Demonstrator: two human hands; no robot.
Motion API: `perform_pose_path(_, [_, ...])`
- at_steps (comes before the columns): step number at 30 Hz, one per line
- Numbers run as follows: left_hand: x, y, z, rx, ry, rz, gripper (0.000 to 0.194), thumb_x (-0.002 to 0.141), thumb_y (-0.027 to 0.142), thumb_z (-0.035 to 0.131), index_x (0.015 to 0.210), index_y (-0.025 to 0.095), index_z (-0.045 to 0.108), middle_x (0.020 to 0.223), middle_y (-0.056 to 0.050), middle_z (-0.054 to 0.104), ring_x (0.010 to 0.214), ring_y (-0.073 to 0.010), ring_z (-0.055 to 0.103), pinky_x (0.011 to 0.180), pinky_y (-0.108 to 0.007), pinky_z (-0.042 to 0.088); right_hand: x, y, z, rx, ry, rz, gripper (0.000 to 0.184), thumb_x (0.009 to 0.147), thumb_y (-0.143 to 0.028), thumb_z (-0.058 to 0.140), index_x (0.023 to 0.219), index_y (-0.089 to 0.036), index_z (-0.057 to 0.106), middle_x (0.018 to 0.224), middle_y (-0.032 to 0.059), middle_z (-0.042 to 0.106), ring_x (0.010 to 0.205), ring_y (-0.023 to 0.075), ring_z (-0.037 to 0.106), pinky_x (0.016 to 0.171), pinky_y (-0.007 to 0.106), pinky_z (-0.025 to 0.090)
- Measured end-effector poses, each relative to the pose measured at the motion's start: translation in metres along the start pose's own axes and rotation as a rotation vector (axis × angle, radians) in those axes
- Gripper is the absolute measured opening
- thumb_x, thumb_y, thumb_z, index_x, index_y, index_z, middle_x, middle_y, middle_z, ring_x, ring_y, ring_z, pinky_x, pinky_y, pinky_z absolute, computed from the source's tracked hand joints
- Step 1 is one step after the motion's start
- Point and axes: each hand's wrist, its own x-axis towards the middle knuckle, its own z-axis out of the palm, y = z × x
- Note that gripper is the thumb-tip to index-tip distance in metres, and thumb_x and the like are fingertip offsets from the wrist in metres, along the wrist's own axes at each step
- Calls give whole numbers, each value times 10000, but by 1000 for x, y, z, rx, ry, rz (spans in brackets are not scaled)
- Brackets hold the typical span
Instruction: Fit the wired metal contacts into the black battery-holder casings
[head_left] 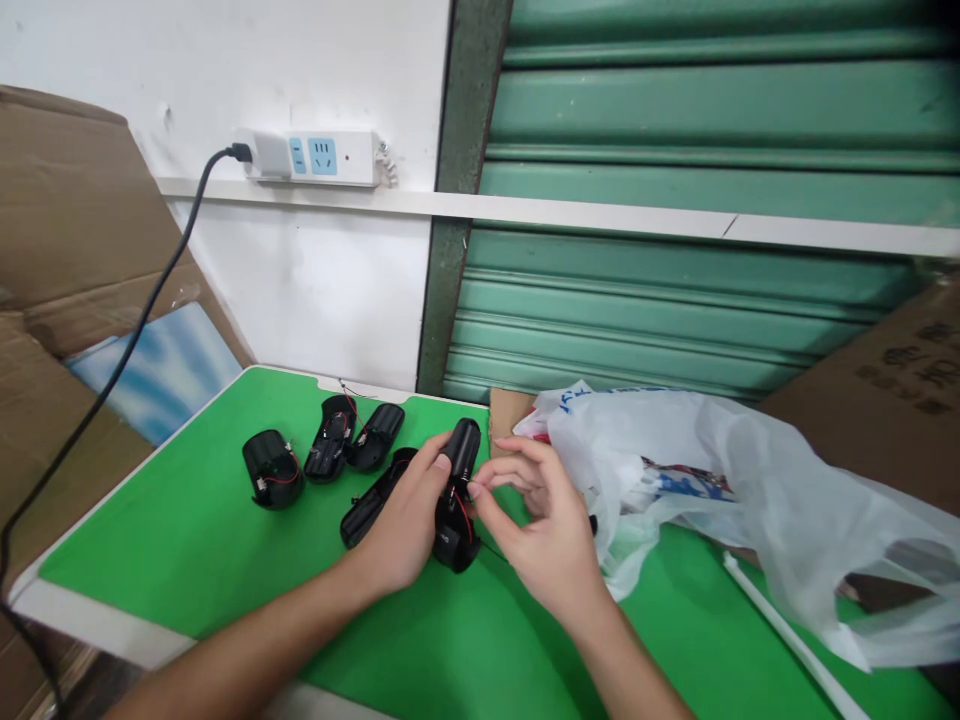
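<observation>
My left hand (409, 515) is closed around a black plastic casing (463, 450), which shows a red wire (463, 515) and a curved lower end. Thumb and index finger of my right hand (536, 505) pinch together at the casing's right side, near the wire; what lies between the tips is too small to make out. Partly behind my left hand lies another black casing (365, 515). Further left are more black casings with thin wires: one alone (271, 470), one upright on the slant (331, 440) and one beside it (377, 437).
A white plastic bag (720, 450) with packed contents covers the table's right side, near a white rod (795, 635). The green tabletop (172, 560) meets a wall and a green shutter (675, 300). A black cable (161, 285) hangs from a power strip (334, 158); cardboard (75, 220) stands left.
</observation>
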Motion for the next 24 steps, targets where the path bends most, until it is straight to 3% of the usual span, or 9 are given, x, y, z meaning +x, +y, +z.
perform_pose_path(3, [-1, 2, 0, 60, -2, 28, 632, 1056, 588, 390, 1508, 160, 497, 1582, -144, 520, 1511, -280, 416, 1275, -418, 279, 0, -1, 1, -12, -5, -5, 356, 878, -184, 712, 1185, -270, 554, 845, -16, 747, 735, 155, 725, 738, 292, 600])
perform_pose_path(8, [-1, 0, 0, 59, -11, 35, 624, 1057, 592, 388, 1499, 168, 512, 1560, -137, 545, 1452, -281, 483, 1239, -407, 333, 2, -3, -2, -10, -42, -26, 284, 884, -171, 702, 1121, -267, 578, 838, -16, 743, 742, 152, 728, 735, 286, 598])
perform_pose_path(15, [-1, -1, -1, 115, 3, 69, 564, 1073, 529, 378, 1462, 163, 560, 1506, -140, 580, 1402, -274, 507, 1240, -420, 323, 3, -3, -8, 21, -125, -17, 395, 911, -166, 683, 1253, -299, 536, 855, -41, 737, 775, 130, 728, 761, 258, 602])
perform_pose_path(24, [0, 1, 1, 147, -16, 100, 478, 1085, 433, 365, 1388, 172, 627, 1431, -121, 634, 1326, -267, 546, 1207, -426, 358, 3, 0, -7, 7, -104, -30, 388, 916, -152, 668, 1235, -296, 499, 864, -36, 727, 788, 128, 716, 767, 254, 596])
